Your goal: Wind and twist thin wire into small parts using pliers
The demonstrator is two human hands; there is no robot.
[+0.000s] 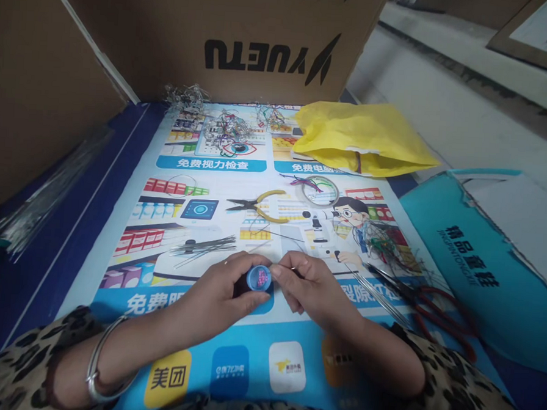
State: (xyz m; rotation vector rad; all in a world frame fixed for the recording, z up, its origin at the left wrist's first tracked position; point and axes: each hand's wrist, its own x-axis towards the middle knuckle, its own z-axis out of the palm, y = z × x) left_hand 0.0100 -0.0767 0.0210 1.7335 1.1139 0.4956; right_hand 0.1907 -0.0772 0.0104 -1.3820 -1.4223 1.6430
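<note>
My left hand (238, 281) is closed around a small round blue container (254, 278) with pink beads (262, 278) inside. Its mouth faces up towards me. Beside the container's right edge, my right hand (303, 286) has thumb and forefinger pinched together. A short thin bit shows near those fingers, but I cannot make out what they hold. Beyond both hands, yellow-handled pliers (257, 206) lie on the printed sheet (235, 227). A bundle of thin wires (207, 245) rests past my left hand.
Red-handled scissors (427, 302) lie at the right, near loose wires (385, 247) and a turquoise box (463, 258). A tape roll (320, 191) with coloured threads and a yellow bag (364, 136) are farther back. Tangled wire scraps (227, 128) lie before a cardboard box (265, 21).
</note>
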